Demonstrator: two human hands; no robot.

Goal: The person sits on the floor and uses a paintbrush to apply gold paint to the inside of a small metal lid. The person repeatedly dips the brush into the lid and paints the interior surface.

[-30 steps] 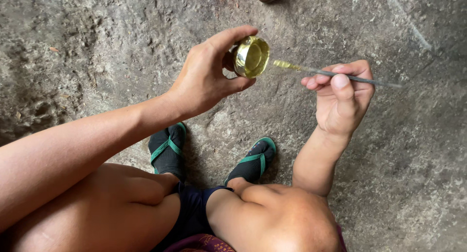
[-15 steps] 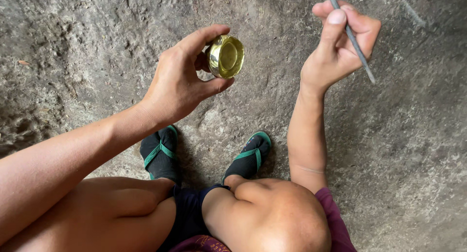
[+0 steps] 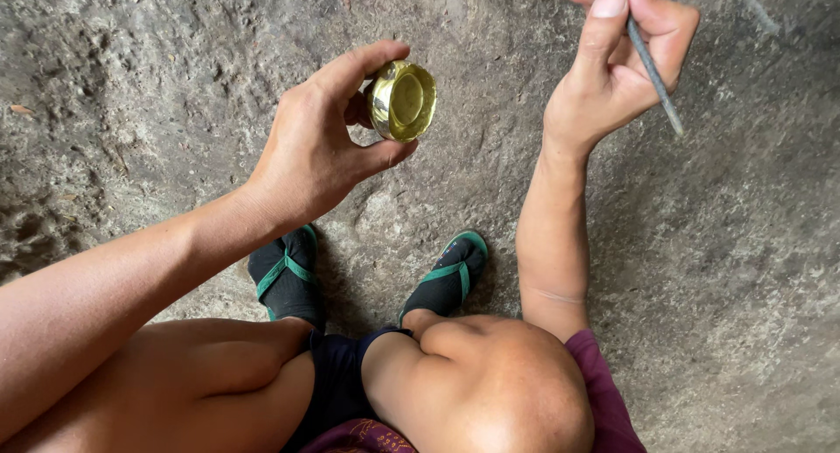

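- Head view, looking straight down: you crouched over a rough grey stone floor (image 3: 157, 59), knees filling the lower half of the frame.
- Your left hand (image 3: 319, 142) sat at upper centre-left and was closed on a small round gold tin (image 3: 402, 101). The index finger curved over its top edge and the thumb pressed from below; the tin was tilted, its shiny round face turned toward the right of the frame.
- The tin was held up above the floor, between your two hands and well apart from the right one.
- Your right hand (image 3: 617, 64) was raised at the upper right, its top cut off by the frame edge. Its fingers were clenched around a thin dark grey stick (image 3: 652, 68), thumb pressed flat along it.
- The stick ran diagonally; its lower end pointed down and to the right, past the palm. The upper end left the frame, so you cannot tell what was on it.
- Your right forearm ran down from the wrist to the elbow, which rested on the right knee at lower centre.
- Two feet in black sandals with green straps (image 3: 284, 274) stood on the floor at centre, below the tin.
- Dark shorts and a maroon cloth edge showed at the bottom of the frame.
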